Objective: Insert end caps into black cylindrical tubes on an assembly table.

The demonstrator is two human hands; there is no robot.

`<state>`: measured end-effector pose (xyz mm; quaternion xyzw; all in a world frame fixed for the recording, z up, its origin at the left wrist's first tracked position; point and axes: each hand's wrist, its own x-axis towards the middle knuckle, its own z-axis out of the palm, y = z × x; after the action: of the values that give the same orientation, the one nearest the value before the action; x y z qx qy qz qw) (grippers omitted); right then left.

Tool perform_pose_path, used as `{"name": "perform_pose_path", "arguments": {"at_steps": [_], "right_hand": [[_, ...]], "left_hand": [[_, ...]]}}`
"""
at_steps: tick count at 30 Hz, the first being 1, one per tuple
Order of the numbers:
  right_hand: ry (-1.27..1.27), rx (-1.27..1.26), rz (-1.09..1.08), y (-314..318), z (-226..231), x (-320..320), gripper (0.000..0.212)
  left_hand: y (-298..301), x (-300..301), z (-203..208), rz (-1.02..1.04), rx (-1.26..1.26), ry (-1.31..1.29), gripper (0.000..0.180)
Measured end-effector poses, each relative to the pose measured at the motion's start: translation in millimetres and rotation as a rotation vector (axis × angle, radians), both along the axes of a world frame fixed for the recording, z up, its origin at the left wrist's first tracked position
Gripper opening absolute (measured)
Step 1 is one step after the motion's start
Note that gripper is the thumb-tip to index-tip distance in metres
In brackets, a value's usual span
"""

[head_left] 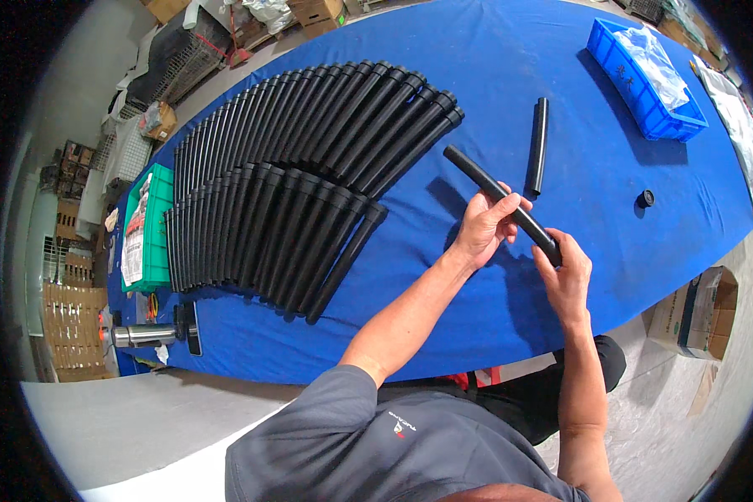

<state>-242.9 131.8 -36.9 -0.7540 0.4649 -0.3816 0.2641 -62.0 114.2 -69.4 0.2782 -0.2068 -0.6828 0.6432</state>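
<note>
I hold a black tube slanted above the blue table. My left hand grips its middle. My right hand is closed around its near end, covering the tip. Another black tube lies loose on the cloth just beyond my hands. A small black cap rests to the right of it. Two fanned rows of black capped tubes lie side by side on the left half of the table.
A blue bin with a clear plastic bag stands at the far right. A green bin sits at the left edge, a metal flask near the front left corner. A cardboard box is on the floor at right.
</note>
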Motion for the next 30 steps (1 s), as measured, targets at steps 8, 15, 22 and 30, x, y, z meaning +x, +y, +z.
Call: {"name": "perform_pose_path", "arguments": {"at_steps": [8,15,22,30], "right_hand": [[-0.475,0.774,0.055,3.2,18.5,0.2,0.030],[-0.420,0.675,0.044,0.6,17.9,-2.9,0.027],[-0.137,0.267,-0.008,2.5,12.1,1.1,0.028],[-0.321,0.641,0.022,2.0,12.4,-1.4,0.028]], "left_hand": [[-0.4,3.6,2.7,-0.026,0.001,0.034,0.015],[-1.1,7.5,-2.3,-0.047,-0.039,0.048,0.015],[-1.1,3.3,-0.6,-0.049,-0.012,0.025,0.014],[0.4,0.2,6.7,-0.021,0.015,0.016,0.015]]}}
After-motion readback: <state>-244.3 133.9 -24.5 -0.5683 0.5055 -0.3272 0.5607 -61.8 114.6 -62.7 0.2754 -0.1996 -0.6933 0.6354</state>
